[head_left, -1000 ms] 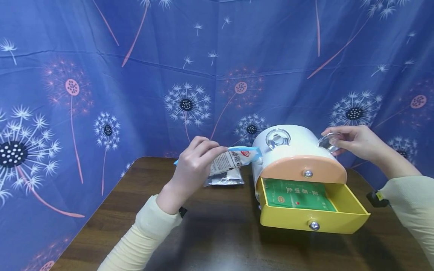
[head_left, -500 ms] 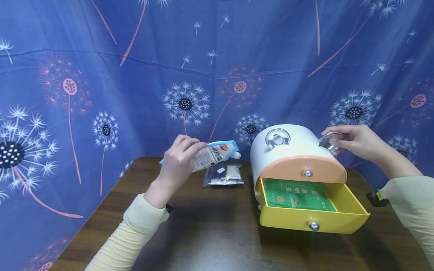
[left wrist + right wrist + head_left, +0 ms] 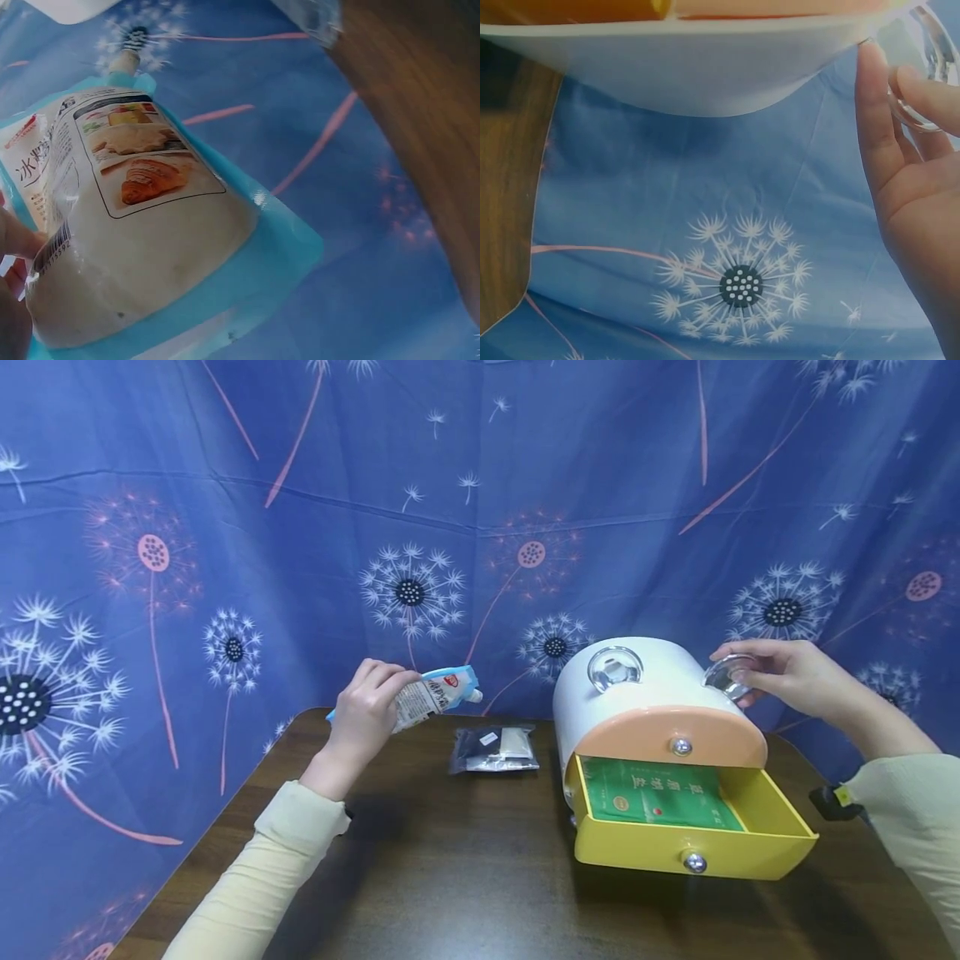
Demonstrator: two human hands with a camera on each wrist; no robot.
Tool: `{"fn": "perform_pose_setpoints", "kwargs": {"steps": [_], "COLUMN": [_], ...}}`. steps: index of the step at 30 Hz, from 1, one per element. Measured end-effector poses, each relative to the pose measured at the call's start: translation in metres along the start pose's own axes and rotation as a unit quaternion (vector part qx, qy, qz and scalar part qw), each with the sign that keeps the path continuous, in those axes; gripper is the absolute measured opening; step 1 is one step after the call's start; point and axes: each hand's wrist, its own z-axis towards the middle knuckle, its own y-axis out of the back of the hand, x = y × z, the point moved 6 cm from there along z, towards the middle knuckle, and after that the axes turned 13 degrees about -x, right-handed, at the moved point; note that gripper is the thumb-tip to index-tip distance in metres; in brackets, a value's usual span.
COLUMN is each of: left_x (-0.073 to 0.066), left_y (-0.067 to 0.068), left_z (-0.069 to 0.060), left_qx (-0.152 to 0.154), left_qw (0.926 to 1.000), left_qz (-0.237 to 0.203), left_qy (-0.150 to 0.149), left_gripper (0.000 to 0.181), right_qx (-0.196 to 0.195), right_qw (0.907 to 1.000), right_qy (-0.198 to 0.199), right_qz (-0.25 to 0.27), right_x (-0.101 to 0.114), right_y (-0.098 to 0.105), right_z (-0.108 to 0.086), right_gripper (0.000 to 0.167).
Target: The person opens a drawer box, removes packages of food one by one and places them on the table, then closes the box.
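Note:
High over the table's left part, my left hand [image 3: 366, 706] grips a spouted pouch [image 3: 433, 696] with light-blue edges and printed labels, its white cap pointing right. In the left wrist view the pouch [image 3: 150, 225] shows pictures of baked food, and fingertips [image 3: 22, 240] press its side. At the right, my right hand [image 3: 798, 681] pinches a shiny round disc [image 3: 723, 677] on top of a rounded white box [image 3: 660, 668]. Thumb and fingers also show on that disc [image 3: 922, 116] in the right wrist view. The box's yellow drawer [image 3: 645, 847] stands pulled out, holding a green packet [image 3: 660, 789].
A clear-and-silver plastic packet [image 3: 493, 750] lies on the dark wooden table [image 3: 465, 877], left of the box. Above the drawer is a peach front panel [image 3: 667, 727] with a round knob. A second shiny disc [image 3: 615, 668] sits on the box's left top. Blue dandelion-print cloth [image 3: 337, 568] hangs behind.
My left hand has carried the pouch leftward, away from the box, uncovering the silver packet on the table. The right hand stays on the disc, and the drawer has not moved.

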Motion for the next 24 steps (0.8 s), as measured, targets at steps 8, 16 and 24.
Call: {"fn": "perform_pose_setpoints", "kwargs": {"steps": [8, 16, 24], "left_x": [0.025, 0.045, 0.062], "left_y": [-0.014, -0.029, -0.043], "left_z": [-0.018, -0.035, -0.048], "left_qx": [0.033, 0.056, 0.073], "left_qw": [0.999, 0.9968, 0.9948], "left_qz": [0.023, 0.032, 0.052], "left_qy": [0.019, 0.047, 0.047], "left_gripper": [0.042, 0.047, 0.043], "right_qx": [0.007, 0.006, -0.003], "right_qw": [0.9999, 0.9999, 0.9998], "right_qy": [0.015, 0.011, 0.012], "right_qz": [0.004, -0.009, -0.013], "right_x": [0.006, 0.012, 0.012], "right_y": [0.005, 0.005, 0.003], "right_z": [0.0, -0.001, 0.0], "right_gripper": [0.035, 0.037, 0.042]}}
